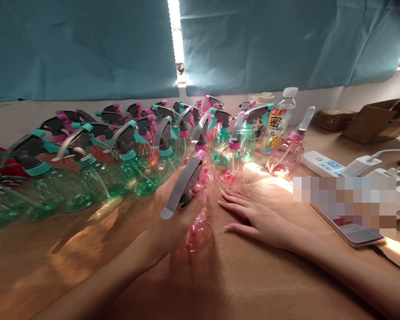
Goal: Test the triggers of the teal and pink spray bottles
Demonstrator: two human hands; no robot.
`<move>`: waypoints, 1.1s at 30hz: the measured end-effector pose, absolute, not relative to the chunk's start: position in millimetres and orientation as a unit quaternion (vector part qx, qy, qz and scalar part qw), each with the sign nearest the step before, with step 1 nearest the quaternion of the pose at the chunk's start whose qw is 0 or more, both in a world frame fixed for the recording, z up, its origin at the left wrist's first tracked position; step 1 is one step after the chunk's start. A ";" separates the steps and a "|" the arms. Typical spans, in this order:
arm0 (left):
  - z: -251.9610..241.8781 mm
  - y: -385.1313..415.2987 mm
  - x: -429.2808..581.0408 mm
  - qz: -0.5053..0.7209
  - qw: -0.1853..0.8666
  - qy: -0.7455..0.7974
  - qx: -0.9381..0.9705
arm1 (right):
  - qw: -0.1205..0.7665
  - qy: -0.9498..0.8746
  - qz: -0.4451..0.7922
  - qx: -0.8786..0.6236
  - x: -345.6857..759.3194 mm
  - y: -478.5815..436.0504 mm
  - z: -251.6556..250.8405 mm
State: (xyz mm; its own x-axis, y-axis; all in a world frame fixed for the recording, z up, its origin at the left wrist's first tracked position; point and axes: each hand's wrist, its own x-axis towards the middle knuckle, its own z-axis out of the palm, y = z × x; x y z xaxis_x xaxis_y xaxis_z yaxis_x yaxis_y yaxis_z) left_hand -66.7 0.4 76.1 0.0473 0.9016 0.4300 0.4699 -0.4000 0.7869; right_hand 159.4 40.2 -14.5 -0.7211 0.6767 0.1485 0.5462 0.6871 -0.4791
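Observation:
My left hand (175, 204) is wrapped round the neck of a pink spray bottle (200, 231), just under its grey and pink trigger head. The bottle stands on the brown table (136, 284), tilted little if at all; my fingers hide its collar. To the right of it my right hand (250, 215) lies flat on the tabletop with fingers spread, holding nothing. Beyond both hands stand several more spray bottles, among them a pink one (230, 164) and a green one (138, 173).
Green spray bottles (66, 189) crowd the left side. At the back right are a clear drink bottle (280, 120), another pink spray bottle (286, 155) and cardboard boxes (375, 120). A white power strip (323, 162) with chargers and a phone (353, 231) with its cable lie on the right.

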 end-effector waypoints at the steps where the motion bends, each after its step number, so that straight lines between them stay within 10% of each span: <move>1: 76.3 0.2 -66.5 0.477 0.227 0.500 0.686 | 0.158 -0.905 0.204 -0.338 159.5 40.1 -14.7; 33: 86.1 0.8 -67.1 0.452 0.227 0.517 0.690 | 0.166 -0.907 0.200 -0.330 159.0 40.5 -16.0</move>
